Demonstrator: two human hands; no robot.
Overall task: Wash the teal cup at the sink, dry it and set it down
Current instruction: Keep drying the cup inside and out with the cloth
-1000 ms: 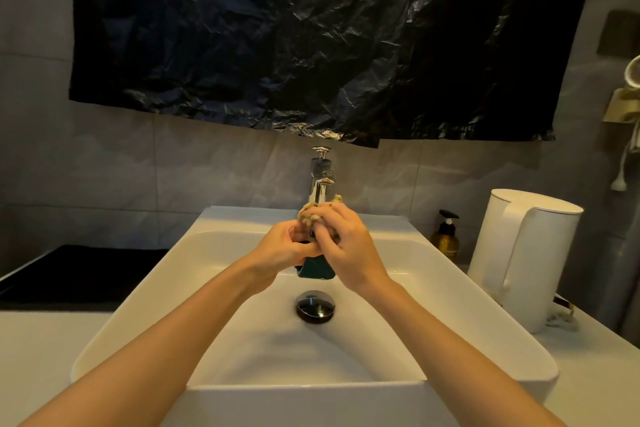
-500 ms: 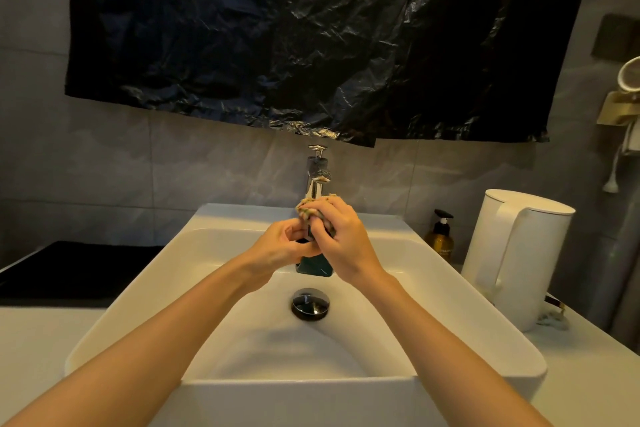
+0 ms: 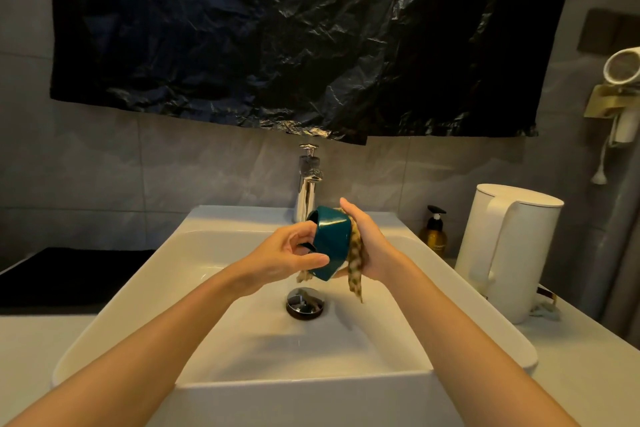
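Observation:
The teal cup (image 3: 329, 240) is held tilted on its side above the white sink basin (image 3: 207, 295), just in front of the chrome tap (image 3: 307, 189). My left hand (image 3: 289, 255) grips the cup, thumb and fingers around its handle and lower wall. My right hand (image 3: 367, 244) presses a spotted yellowish cloth (image 3: 356, 265) against the cup's right side; the cloth's end hangs down toward the drain (image 3: 305, 303). No water stream shows at the tap.
A white electric kettle (image 3: 505, 253) stands on the counter right of the basin, with an amber pump bottle (image 3: 434, 236) behind the rim. A black mat (image 3: 69, 274) lies at the left. A wall-mounted hair dryer (image 3: 620, 87) hangs at the far right.
The cup was upright and mostly hidden between both hands with the cloth on top; now it is tipped sideways and exposed, and the cloth has moved to its right side, hanging down.

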